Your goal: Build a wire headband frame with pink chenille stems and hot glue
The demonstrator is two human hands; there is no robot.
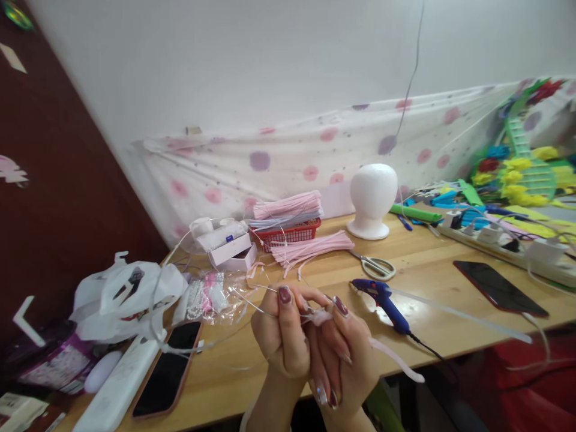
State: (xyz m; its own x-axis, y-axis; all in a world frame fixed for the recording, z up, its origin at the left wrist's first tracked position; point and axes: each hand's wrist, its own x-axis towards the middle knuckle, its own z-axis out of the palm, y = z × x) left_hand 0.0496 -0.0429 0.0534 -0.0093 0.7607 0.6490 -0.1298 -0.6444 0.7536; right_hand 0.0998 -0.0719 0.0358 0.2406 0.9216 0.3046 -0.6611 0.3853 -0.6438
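Note:
Both hands meet above the front edge of the table. My left hand (282, 333) is closed, thumb and fingers pinching a thin white wire (252, 305) that runs off to the left. Curled beside it, my right hand (345, 354) grips a pink pipe cleaner (398, 361), whose loose end sticks out to the right. Between the fingertips is a small pale pink bunch (320, 316), apparently part of the pipe cleaner; the fingers hide how it meets the wire. A pale looped strand (155, 300) hangs at the left; where it ends is unclear.
Behind the hands lie pink pipe cleaners (310, 249), a red basket (288, 235) and scissors (378, 268). A blue glue gun (382, 300) is to the right, near a phone (499, 288) and a power strip (504, 252). A foam head (372, 198) stands behind. Another phone (168, 372) lies left.

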